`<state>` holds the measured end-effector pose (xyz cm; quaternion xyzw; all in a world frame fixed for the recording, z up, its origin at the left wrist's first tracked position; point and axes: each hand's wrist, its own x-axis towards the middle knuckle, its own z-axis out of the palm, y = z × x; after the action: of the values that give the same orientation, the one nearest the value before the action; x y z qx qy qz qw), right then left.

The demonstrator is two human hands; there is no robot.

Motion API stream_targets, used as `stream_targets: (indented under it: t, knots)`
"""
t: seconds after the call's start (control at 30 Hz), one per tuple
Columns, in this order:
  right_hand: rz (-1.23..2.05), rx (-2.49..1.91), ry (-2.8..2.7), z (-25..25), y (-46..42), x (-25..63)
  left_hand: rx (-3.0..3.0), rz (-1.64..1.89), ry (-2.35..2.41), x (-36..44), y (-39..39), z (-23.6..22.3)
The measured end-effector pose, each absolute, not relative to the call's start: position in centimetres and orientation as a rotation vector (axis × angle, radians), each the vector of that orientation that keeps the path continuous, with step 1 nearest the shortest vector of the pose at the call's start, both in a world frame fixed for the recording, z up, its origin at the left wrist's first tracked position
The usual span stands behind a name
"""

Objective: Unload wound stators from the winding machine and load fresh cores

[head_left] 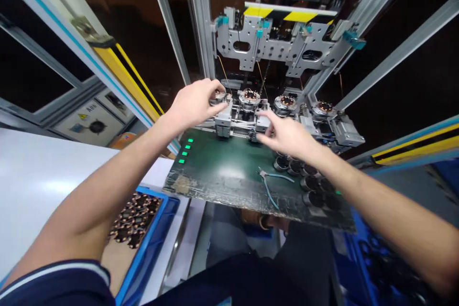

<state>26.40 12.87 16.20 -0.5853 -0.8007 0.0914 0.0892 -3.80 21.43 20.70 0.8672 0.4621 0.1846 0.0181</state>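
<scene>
My left hand (196, 103) reaches to the leftmost station of a winding machine (267, 48). Its thumb and fingers curve around a round motor stator (218, 97) that they partly cover. To the right, my right hand (289, 135) is beside a grey fixture block (263, 122), index finger and thumb apart, the other fingers curled. I cannot tell whether its fingertips touch the block. Between my hands sits a copper-wound stator (250, 97) in its round holder. Two more wound stators, a third-station stator (286, 101) and a rightmost stator (324, 107), sit farther right.
Cutting pliers (268, 177) lie on the dark green work board (222, 167), near several dark cylindrical parts (311, 182). A blue tray (152, 239) of stators stands at lower left, a blue bin (358, 241) at lower right. Thin wires hang from the machine; yellow-black posts (125, 71) flank it.
</scene>
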Motion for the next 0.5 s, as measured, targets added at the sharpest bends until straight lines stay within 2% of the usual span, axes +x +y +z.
stream_targets:
  t: [0.1, 0.2, 0.33, 0.5]
  knots:
    - [0.166, -2.023, -2.327, 19.1, 21.9, 22.9, 2.8, 0.175, 1.674, -4.5, 29.3, 20.0]
    - [0.505, -2.302, -2.321, 19.6, 28.1, 20.9, 2.801, -0.03, 1.743, -4.0, 33.1, 18.6]
    - [0.846, -2.43, -2.321, 18.8, 31.6, 20.1, 2.706, -0.14, 1.78, -2.3, 35.1, 17.2]
    - [0.781, -2.449, -2.294, 19.6, 32.5, 19.1, 2.595, -0.418, 1.782, -0.6, 38.0, 16.4]
